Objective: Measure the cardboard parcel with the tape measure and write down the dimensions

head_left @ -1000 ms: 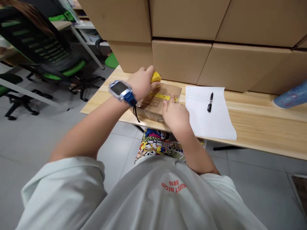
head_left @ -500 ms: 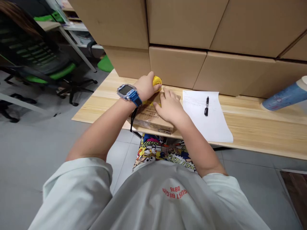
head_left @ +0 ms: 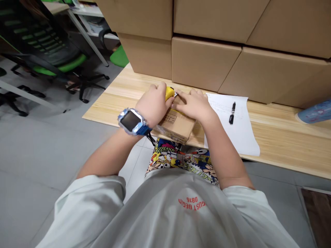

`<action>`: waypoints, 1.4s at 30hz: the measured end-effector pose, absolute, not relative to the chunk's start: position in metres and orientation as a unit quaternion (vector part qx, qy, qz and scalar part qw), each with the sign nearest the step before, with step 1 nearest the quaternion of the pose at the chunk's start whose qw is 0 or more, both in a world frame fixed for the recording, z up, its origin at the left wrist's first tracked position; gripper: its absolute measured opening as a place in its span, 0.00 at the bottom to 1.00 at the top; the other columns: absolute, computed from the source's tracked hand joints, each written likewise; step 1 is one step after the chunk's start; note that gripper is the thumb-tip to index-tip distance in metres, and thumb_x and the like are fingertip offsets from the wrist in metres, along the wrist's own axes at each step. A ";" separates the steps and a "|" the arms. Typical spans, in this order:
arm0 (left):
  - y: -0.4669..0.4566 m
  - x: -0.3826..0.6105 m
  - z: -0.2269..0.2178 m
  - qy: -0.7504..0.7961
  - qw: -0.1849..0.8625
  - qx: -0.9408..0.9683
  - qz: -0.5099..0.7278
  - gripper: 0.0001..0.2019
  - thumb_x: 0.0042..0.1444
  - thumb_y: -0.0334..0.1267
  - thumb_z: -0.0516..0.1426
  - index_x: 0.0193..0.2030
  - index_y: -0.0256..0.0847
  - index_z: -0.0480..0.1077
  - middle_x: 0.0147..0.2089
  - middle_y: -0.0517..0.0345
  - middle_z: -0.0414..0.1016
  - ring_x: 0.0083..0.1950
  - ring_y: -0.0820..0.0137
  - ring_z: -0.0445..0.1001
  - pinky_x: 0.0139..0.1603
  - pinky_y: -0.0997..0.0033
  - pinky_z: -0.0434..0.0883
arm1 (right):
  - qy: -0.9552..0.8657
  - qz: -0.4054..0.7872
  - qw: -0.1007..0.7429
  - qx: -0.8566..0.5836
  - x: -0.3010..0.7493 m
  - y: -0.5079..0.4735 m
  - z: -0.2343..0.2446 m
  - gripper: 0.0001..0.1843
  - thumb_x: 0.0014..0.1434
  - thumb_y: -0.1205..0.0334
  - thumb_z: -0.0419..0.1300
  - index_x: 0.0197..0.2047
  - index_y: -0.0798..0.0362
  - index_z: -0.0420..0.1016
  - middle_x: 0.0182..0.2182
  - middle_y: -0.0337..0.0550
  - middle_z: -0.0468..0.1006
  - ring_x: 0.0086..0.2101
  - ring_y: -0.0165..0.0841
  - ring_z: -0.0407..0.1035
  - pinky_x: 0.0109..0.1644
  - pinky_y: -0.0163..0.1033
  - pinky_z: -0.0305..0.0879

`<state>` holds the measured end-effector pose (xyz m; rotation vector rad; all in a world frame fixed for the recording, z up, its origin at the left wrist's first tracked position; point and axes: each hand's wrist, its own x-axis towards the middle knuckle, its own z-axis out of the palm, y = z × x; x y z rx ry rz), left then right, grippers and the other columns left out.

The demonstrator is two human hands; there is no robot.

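Observation:
My left hand [head_left: 153,105] is closed around a yellow tape measure [head_left: 169,93] at the far left part of a small brown cardboard box [head_left: 178,124]. A black strap hangs below that hand, and a blue watch [head_left: 131,121] is on the wrist. My right hand [head_left: 196,105] lies over the box's top with fingers apart, its index fingertip near the mouth of the tape measure. By its thumb a thin yellow strip shows on the box. The box has printed text and clear tape on its side, and sits at the table's front edge.
A sheet of paper [head_left: 240,134] with a black pen [head_left: 232,113] lies right of the box. Stacked large cartons [head_left: 204,63] line the table's [head_left: 281,144] back. A blue cup [head_left: 315,112] stands far right. Office chairs [head_left: 59,65] are on the left.
The view has shifted, so the table scene sits differently. My left hand has turned and come nearer with the tape measure. My right hand's index finger now reaches toward the tape measure's mouth.

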<state>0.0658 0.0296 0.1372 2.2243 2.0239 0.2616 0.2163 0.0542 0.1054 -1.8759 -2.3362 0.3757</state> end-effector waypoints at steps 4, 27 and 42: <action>0.001 0.058 0.135 0.706 0.052 0.703 0.067 0.19 0.69 0.46 0.52 0.60 0.35 0.64 0.55 0.37 0.73 0.51 0.53 0.78 0.52 0.57 0.76 | -0.767 0.116 0.063 -0.628 0.217 0.054 0.100 0.42 0.66 0.30 0.52 0.75 0.41 0.60 0.62 0.59 0.71 0.66 0.62 0.59 0.68 0.63 0.52; -0.085 0.017 0.102 0.718 0.013 0.659 0.224 0.16 0.64 0.49 0.60 0.52 0.42 0.71 0.46 0.51 0.78 0.45 0.62 0.76 0.42 0.64 0.71 | -0.764 0.161 0.077 -0.620 0.224 0.054 0.098 0.46 0.62 0.27 0.56 0.76 0.41 0.60 0.62 0.56 0.75 0.59 0.59 0.71 0.58 0.58 0.68; 0.043 0.070 0.139 0.667 0.026 0.742 0.065 0.18 0.67 0.45 0.51 0.56 0.34 0.66 0.54 0.37 0.77 0.50 0.55 0.79 0.49 0.59 0.76 | -0.802 0.171 0.105 -0.563 0.226 0.053 0.095 0.43 0.64 0.29 0.51 0.73 0.45 0.65 0.52 0.60 0.81 0.50 0.56 0.75 0.51 0.54 0.68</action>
